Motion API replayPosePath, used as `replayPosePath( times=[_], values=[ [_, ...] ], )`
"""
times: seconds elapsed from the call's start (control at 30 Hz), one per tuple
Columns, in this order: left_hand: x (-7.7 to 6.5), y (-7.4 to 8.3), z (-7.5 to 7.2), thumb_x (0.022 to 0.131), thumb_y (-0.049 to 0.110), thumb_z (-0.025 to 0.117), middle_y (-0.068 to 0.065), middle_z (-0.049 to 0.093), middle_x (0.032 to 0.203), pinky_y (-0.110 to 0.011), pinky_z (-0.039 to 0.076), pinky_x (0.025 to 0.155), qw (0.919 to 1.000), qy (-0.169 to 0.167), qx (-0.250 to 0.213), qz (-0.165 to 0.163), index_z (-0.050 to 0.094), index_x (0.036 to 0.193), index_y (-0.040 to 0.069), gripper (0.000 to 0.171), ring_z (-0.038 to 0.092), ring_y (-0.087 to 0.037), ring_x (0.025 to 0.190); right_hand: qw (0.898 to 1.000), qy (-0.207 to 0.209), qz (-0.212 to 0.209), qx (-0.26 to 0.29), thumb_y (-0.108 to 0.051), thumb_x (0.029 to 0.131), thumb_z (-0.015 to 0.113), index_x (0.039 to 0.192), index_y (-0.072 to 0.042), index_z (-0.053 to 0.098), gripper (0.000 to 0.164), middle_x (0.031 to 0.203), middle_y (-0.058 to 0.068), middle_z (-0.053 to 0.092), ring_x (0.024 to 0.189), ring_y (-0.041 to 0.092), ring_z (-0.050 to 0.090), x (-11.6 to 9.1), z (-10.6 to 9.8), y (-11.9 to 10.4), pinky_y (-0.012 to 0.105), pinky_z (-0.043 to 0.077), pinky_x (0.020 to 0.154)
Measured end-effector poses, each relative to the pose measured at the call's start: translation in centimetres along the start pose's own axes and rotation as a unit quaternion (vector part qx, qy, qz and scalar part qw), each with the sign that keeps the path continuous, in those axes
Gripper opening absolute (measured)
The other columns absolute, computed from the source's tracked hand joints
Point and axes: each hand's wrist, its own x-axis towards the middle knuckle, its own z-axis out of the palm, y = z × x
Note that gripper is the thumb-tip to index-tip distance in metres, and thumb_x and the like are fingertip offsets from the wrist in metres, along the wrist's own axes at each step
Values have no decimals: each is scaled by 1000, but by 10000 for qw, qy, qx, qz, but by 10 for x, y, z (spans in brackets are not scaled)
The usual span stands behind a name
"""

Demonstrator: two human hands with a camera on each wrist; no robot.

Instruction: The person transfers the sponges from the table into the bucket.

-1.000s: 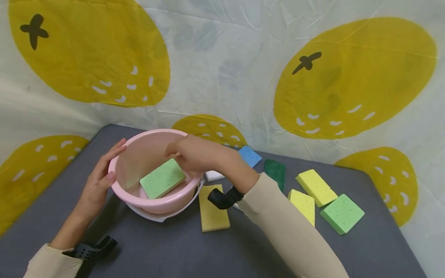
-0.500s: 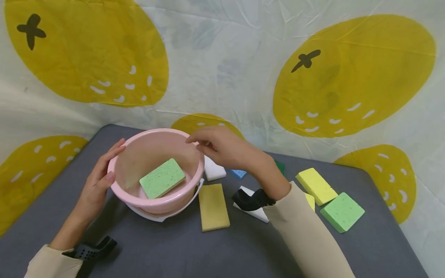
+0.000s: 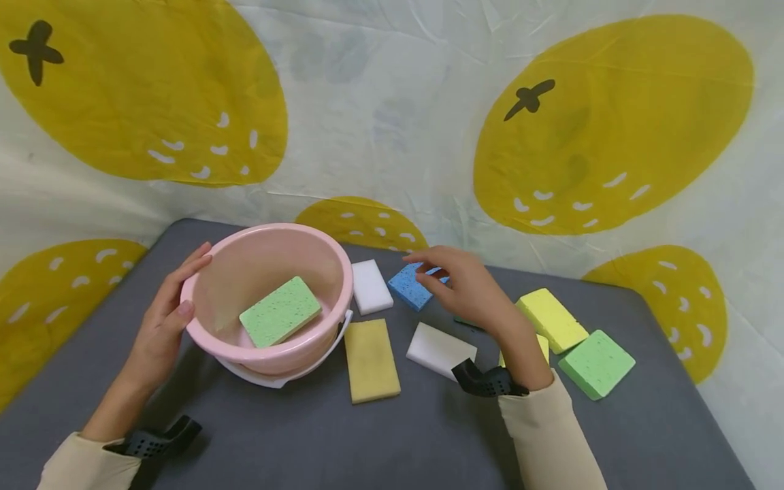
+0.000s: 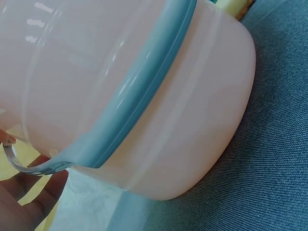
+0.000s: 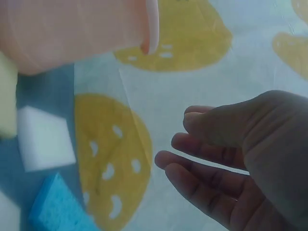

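A pink bucket point(image 3: 202, 316) stands on the grey table with a light green sponge point(image 3: 280, 312) lying inside it. My left hand point(image 3: 168, 316) rests with straight fingers against the bucket's left wall point(image 4: 144, 96). My right hand point(image 3: 456, 282) hovers with relaxed fingers just over a blue sponge point(image 3: 409, 286), holding nothing; in the right wrist view that hand point(image 5: 231, 159) shows an empty palm above the blue sponge point(image 5: 57, 207). A white sponge point(image 3: 371, 286) lies beside the bucket.
On the grey table point(image 3: 367, 435) lie a tan sponge point(image 3: 370, 350), another white sponge point(image 3: 439, 350), two yellow sponges point(image 3: 551, 318), a green sponge point(image 3: 596, 363) and a dark green one mostly hidden by my right hand. A lemon-print cloth point(image 3: 392, 102) hangs behind.
My right hand left the green sponge in the bucket, rose out and moved right across the table until it was over the blue sponge. The left hand stayed on the bucket.
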Motion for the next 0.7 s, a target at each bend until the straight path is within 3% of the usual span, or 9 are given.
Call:
replayPosePath(
  times=[0.23, 0.4, 0.53, 0.7],
  values=[
    [0, 0, -2, 88, 8, 39, -11, 18, 146, -19, 19, 101, 10000, 7, 83, -31, 32, 136, 1, 48, 11, -23, 132, 9978, 366, 422, 351, -19, 86, 59, 119, -19, 56, 33, 113, -7, 55, 90, 12, 56, -14, 7, 30, 30, 46, 73],
    [-1, -1, -2, 89, 7, 38, -12, 18, 145, -22, 15, 102, 10000, -22, 79, -13, 32, 136, 1, 48, 10, -23, 132, 9929, 812, 632, 597, -13, 84, 60, 120, -11, 56, 36, 116, 3, 56, 96, 21, 56, -17, 21, 53, 36, 46, 78],
    [-1, -1, -1, 89, 7, 38, -12, 17, 146, -22, 15, 103, 10000, -45, 48, -4, 32, 136, 0, 48, 9, -23, 132, 9885, 862, 972, 769, -19, 86, 58, 123, -10, 53, 38, 120, 6, 52, 102, 28, 53, -16, 35, 75, 40, 45, 79],
    [-1, -1, -1, 89, 9, 39, -12, 16, 146, -22, 16, 102, 10000, -37, -20, 9, 32, 135, -1, 47, 9, -24, 132, 9835, 870, 1456, 637, -22, 86, 59, 125, -13, 51, 41, 122, 8, 50, 93, 26, 55, -17, 41, 91, 38, 47, 71]
  ],
)
